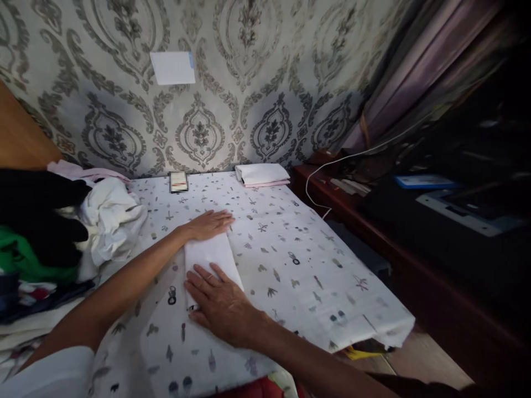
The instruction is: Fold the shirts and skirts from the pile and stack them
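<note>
Patterned sheet point(290, 287), folded white cloth point(207, 254) partly hidden by hands

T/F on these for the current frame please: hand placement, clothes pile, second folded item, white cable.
1. Both hands rest on the folded white cloth. True.
2. The right hand is nearer the patterned wall than the left hand. False: the left hand is.
3. The loose clothes pile is on the person's left. True.
4. The folded white bundle is on the floor. False: it lies at the printed sheet's far edge.
5. The white cable is on the person's right. True.
</note>
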The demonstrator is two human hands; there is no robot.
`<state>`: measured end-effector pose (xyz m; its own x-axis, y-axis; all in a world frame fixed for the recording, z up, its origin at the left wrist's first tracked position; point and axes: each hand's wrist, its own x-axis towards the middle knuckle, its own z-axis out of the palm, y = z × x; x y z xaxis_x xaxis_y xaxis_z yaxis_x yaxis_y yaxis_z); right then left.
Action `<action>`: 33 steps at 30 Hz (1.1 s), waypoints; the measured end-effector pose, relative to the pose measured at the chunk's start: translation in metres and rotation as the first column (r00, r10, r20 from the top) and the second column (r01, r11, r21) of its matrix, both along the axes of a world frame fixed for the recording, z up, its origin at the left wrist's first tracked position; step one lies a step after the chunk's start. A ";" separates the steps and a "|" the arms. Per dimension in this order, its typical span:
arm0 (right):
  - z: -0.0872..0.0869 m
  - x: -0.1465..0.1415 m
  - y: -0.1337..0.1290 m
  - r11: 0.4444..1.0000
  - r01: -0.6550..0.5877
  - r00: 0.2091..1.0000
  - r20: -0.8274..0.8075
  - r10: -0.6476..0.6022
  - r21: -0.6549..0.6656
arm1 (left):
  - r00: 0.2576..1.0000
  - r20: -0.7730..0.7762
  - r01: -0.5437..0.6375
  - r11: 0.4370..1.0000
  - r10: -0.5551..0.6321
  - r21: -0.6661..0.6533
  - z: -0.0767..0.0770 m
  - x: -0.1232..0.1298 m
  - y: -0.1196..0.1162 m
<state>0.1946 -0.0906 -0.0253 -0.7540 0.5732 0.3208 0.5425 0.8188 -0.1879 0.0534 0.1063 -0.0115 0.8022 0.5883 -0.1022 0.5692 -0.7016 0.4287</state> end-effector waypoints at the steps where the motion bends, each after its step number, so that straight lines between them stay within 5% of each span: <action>1: 0.001 0.000 -0.001 1.000 0.001 1.000 0.002 -0.001 -0.005 | 1.000 0.002 -0.022 1.000 0.022 0.001 -0.002 0.001 0.013; 4: 0.007 0.002 -0.002 1.000 -0.005 1.000 0.010 0.005 -0.028 | 0.985 0.117 -0.131 0.991 0.127 0.028 -0.005 0.005 0.039; 8: 0.017 0.011 -0.007 0.997 -0.013 0.994 -0.110 0.005 -0.071 | 0.896 0.322 -0.343 0.937 0.306 0.064 -0.002 0.004 0.044; 11: 0.018 0.022 -0.009 0.945 0.306 0.904 -0.276 -0.326 -0.116 | 0.863 0.344 -0.410 0.911 0.369 0.052 0.008 -0.006 0.035; 13: 0.013 0.028 -0.006 0.833 0.523 0.786 -0.276 -0.554 -0.181 | 0.872 0.288 -0.396 0.916 0.395 -0.058 0.015 -0.015 0.028; 15: 0.005 0.032 0.001 0.756 0.614 0.735 -0.186 -0.652 -0.225 | 0.896 0.199 -0.354 0.909 0.397 -0.218 0.021 -0.022 0.023; 21: -0.002 0.029 0.010 0.722 0.606 0.729 -0.130 -0.672 -0.334 | 0.901 0.041 -0.364 0.806 0.431 -0.467 0.032 -0.034 0.016; 23: 0.004 0.028 0.008 0.701 0.544 0.689 -0.230 -0.687 -0.462 | 0.877 0.102 -0.350 0.769 0.470 -0.535 0.035 -0.039 0.010; 26: 0.014 0.033 0.010 0.649 0.278 0.572 -0.420 -0.704 -0.709 | 0.821 0.231 -0.241 0.684 0.522 -0.689 0.038 -0.050 -0.004; 29: 0.020 0.049 0.027 0.538 -0.082 0.242 -0.541 -0.806 -0.839 | 0.720 0.310 -0.159 0.583 0.621 -0.797 0.039 -0.054 -0.017; 31: 0.020 0.067 0.042 0.452 -0.305 0.029 -0.483 -0.875 -0.838 | 0.604 0.335 -0.172 0.528 0.724 -0.831 0.039 -0.048 -0.020; 33: 0.017 0.088 0.059 0.371 -0.443 -0.008 -0.410 -0.912 -0.816 | 0.490 0.329 -0.200 0.472 0.807 -0.859 0.037 -0.034 -0.018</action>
<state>0.2821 -0.0314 -0.0085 0.0393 0.9565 -0.2891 -0.5355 -0.2241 -0.8143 0.0192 0.0887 0.0259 0.3621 0.8887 -0.2811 0.0549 0.2807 0.9582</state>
